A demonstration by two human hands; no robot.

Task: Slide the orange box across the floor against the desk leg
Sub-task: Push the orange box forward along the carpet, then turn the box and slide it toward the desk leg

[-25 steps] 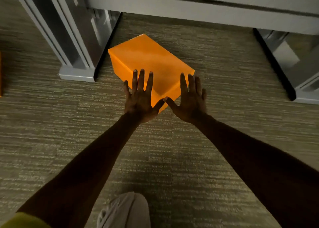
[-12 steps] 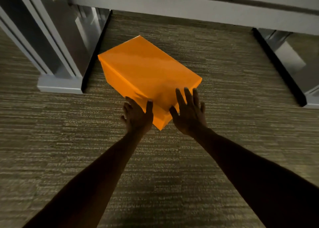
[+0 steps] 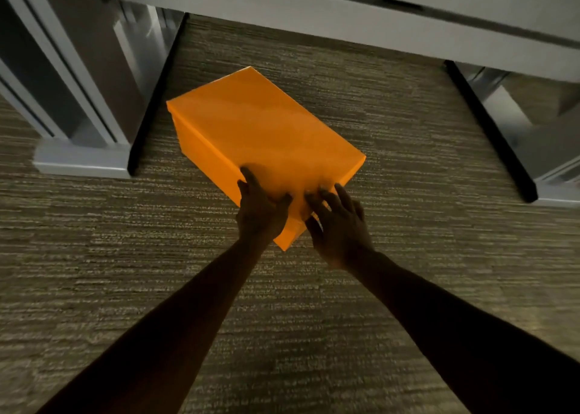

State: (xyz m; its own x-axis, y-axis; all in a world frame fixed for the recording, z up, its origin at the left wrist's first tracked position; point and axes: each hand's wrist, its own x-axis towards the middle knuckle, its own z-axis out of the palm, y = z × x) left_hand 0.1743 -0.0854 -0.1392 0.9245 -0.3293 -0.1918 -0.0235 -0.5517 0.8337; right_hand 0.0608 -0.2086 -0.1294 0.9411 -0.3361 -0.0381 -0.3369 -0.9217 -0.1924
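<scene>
Both hands spread open, left hand point(image 3: 262, 212) and right hand point(image 3: 337, 225) pressed on near corner of lidded orange cardboard box point(image 3: 263, 140), likely for pushing; lying on carpeted floor point(image 3: 94, 256) just right of grey metal desk leg point(image 3: 84, 159), not touching.

Box point(image 3: 263, 137) near corner hidden by hands; desk leg point(image 3: 84, 106) top cut off

An office: striped commercial carpet point(image 3: 345, 304) under the hands, grey metal desk legs point(image 3: 84, 159) ahead to either side, a desk rail point(image 3: 314, 21) beyond.
</scene>
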